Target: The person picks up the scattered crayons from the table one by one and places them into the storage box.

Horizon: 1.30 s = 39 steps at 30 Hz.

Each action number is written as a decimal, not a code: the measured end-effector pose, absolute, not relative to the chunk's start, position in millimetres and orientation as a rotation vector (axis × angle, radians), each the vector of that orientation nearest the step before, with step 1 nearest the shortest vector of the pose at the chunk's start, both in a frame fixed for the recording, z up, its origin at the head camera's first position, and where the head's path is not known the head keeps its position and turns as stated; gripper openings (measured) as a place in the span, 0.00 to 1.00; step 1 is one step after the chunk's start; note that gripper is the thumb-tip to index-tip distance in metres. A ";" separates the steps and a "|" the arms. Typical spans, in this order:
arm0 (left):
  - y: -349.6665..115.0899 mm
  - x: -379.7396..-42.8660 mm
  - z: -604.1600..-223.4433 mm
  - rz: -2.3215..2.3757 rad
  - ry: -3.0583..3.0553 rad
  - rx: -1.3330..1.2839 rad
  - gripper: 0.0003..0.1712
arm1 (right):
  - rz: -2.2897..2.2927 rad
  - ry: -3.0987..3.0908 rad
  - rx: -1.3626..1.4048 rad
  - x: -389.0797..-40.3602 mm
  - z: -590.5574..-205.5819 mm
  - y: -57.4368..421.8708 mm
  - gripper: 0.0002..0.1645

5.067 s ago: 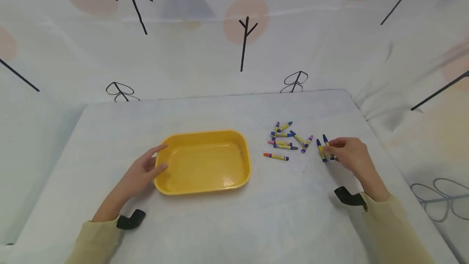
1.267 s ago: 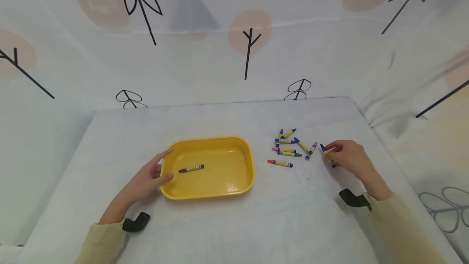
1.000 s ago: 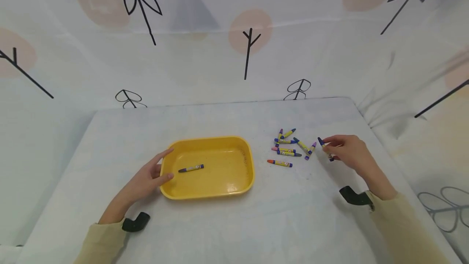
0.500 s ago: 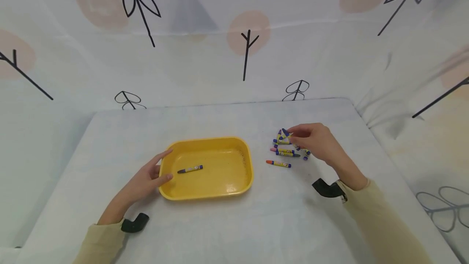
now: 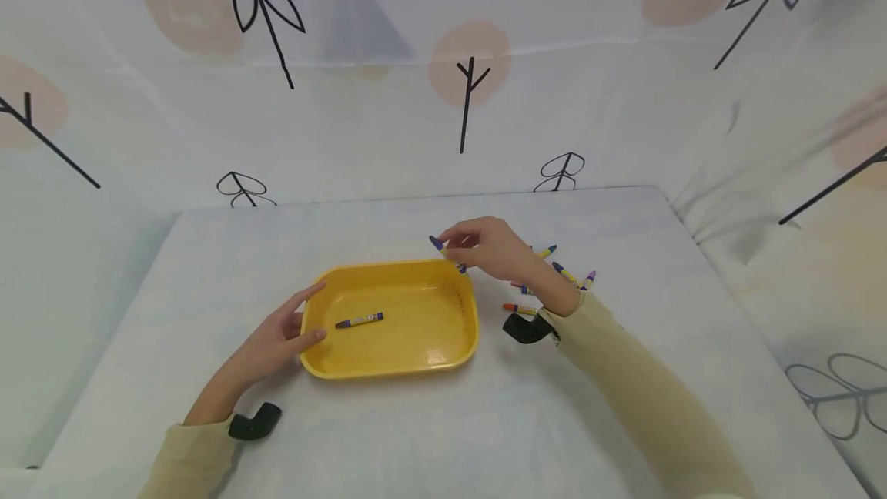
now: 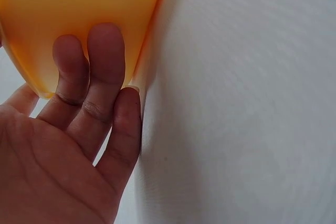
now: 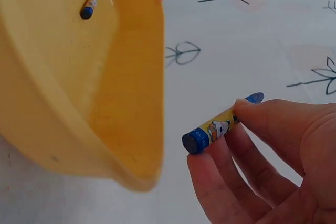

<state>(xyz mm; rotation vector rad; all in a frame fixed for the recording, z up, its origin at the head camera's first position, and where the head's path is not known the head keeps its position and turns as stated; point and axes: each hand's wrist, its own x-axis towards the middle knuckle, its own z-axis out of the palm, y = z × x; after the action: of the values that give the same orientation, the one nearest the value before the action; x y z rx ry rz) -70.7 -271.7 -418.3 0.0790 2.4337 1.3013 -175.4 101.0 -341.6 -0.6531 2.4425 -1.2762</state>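
My right hand (image 5: pixel 495 249) pinches a blue crayon (image 7: pixel 218 127) with a yellow wrapper between thumb and fingers. It is raised over the far right corner of the yellow tray (image 5: pixel 388 372). In the right wrist view the crayon's flat blue end faces the camera. One dark crayon (image 5: pixel 359 320) lies inside the tray, left of its middle. My left hand (image 5: pixel 273 337) holds the tray's left end, thumb and index finger over the rim. In the left wrist view its other fingers (image 6: pixel 106 51) bend against the outer wall.
Right of the tray lie several loose crayons, partly hidden behind my right hand and wrist. An orange crayon (image 5: pixel 520 309) is nearest the front, a purple one (image 5: pixel 589 280) farthest right. The white-covered table (image 5: pixel 416 437) meets a patterned cloth backdrop (image 5: pixel 388 137).
A dark crayon has come into the tray. My right hand has picked a blue crayon from the table's right side and carried it left, over the loose crayons, to the tray's corner.
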 end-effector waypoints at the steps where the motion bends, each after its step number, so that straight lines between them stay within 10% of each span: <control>1: -271.4 -70.6 -418.3 1.305 2.430 0.081 0.44 | -1.282 2.426 -0.673 -177.6 -343.3 94.1 0.15; 39: -268.9 -69.4 -413.7 1.328 2.424 0.077 0.44 | -0.696 2.475 -1.063 -170.5 -396.5 -33.0 0.11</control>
<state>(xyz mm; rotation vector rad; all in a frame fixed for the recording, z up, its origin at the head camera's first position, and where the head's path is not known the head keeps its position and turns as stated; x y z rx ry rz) -69.4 -268.9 -413.7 0.0772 2.4236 1.3277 -170.5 -33.0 -396.5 -1.0632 2.4747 -0.6956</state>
